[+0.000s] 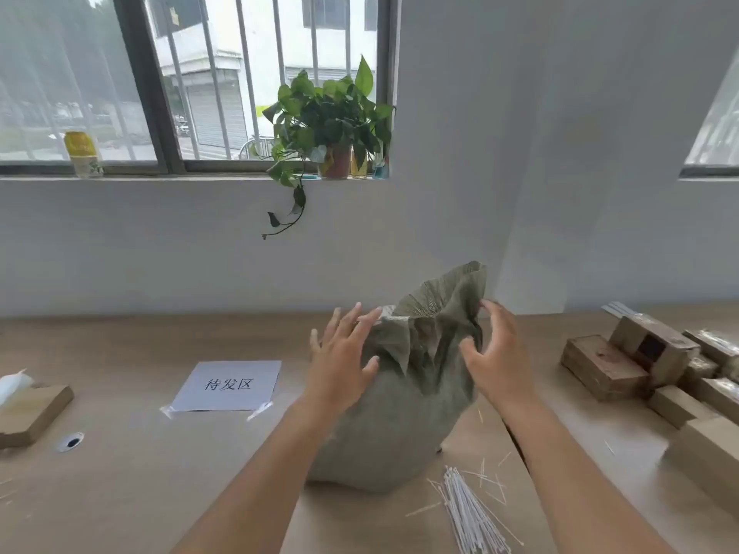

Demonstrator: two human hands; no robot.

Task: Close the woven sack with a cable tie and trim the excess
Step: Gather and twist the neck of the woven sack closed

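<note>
Now the woven sack [394,425] stands on the surface [160,473], its top loose and open. Both hands are spread, the left hand [344,365] flat against its side, the right hand [494,353] touching the floppy top. White cable ties [470,513] lie just beside the sack.

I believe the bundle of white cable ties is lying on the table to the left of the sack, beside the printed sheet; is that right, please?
Not quite: the head view shows the bundle of white cable ties lying on the table to the right of the sack, in front of it, well away from the printed sheet.
</note>
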